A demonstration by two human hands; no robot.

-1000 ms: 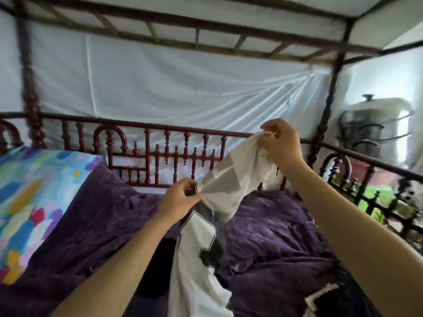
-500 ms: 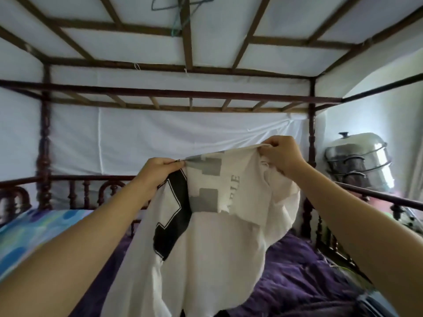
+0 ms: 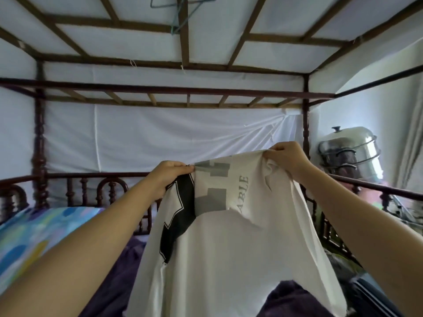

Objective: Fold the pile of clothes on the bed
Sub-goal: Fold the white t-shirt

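Observation:
A white shirt (image 3: 231, 252) with black and grey print hangs in the air in front of me, stretched between both hands. My left hand (image 3: 168, 177) pinches its upper edge at the left. My right hand (image 3: 287, 156) pinches the upper edge at the right, a little higher. The cloth hangs down over the purple bedspread (image 3: 116, 280) and hides most of the bed below. A dark garment (image 3: 370, 294) with white stripes lies at the lower right of the bed.
A dark wooden bed rail (image 3: 96, 179) runs along the far side and the right side, with posts and a canopy frame (image 3: 183, 88) overhead. A colourful pillow (image 3: 34, 234) lies at the left. A steel pot (image 3: 350, 152) stands beyond the right rail.
Both hands have lifted the white shirt from low over the bed up to chest height and moved apart, spreading its top edge. My view has tilted upward.

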